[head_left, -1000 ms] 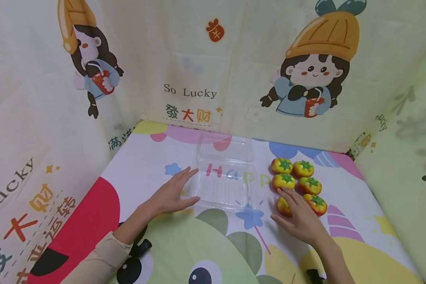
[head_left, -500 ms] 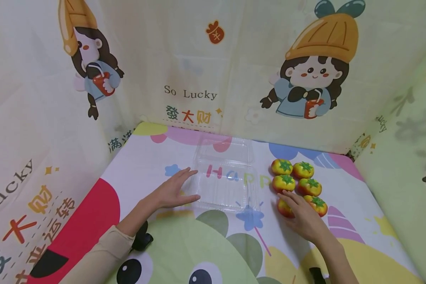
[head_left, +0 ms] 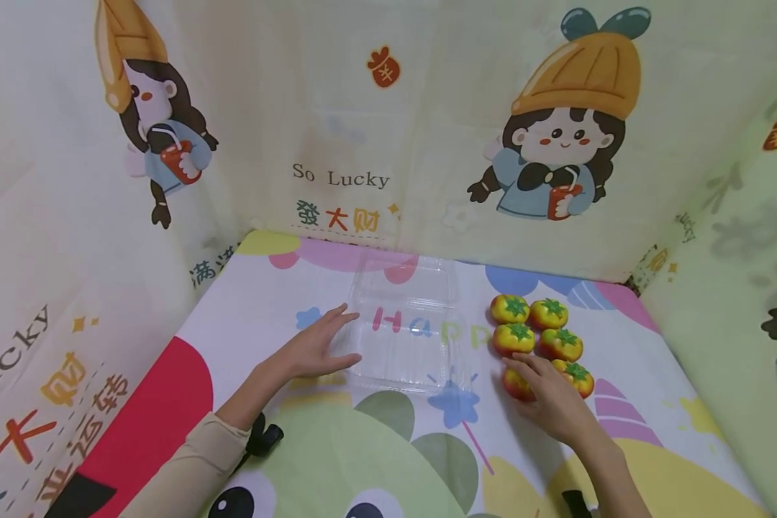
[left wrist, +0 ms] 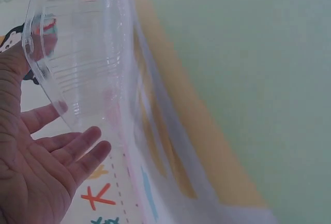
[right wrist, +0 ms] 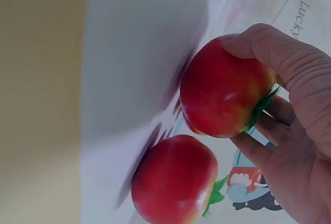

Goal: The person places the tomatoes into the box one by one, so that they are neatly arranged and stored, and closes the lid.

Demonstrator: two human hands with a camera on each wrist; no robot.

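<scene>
A clear plastic clamshell box [head_left: 398, 352] lies unfolded on the table, with its lid [head_left: 421, 279] laid back on the far side. Beside the box's left edge is my left hand [head_left: 314, 349], thumb and fingers spread. In the left wrist view the fingers of that hand [left wrist: 44, 169] stay loose near the clear wall [left wrist: 77, 53]. My right hand [head_left: 553, 399] holds the nearest left tomato [head_left: 516, 385], red and yellow with a green leafy top. From the right wrist, the thumb lies on this tomato [right wrist: 222, 92] and the fingers reach round its far side.
Several more tomatoes, among them a far-left tomato [head_left: 509, 309] and a front-right tomato [head_left: 576, 378], stand in two columns right of the box. A patterned cloth [head_left: 285, 467] covers the table. Printed curtains [head_left: 427, 144] enclose the back and both sides.
My right thumb and fingers have come in round the nearest left tomato, where the thumb stood apart earlier. The left hand and box have hardly moved. The head view has shifted slightly.
</scene>
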